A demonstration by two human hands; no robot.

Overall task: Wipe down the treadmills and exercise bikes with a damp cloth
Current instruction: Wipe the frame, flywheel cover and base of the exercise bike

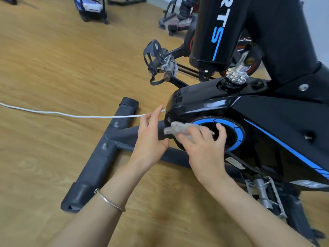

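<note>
We look over a wood-grain floor [53, 68], evenly lit, with a thin white cord [71, 114] lying across it. Far back we see a black wheeled cart [92, 9], and a pale wall [322, 18] at the right edge.

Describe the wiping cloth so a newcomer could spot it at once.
On the black exercise bike at right, find the round side cover with a blue ring. At its left edge, under the right hand, sits the cloth: a small crumpled pale grey wad, the only soft, light thing against glossy black.

Bare forearms; thin silver bangle [109, 200] (left wrist).
</note>
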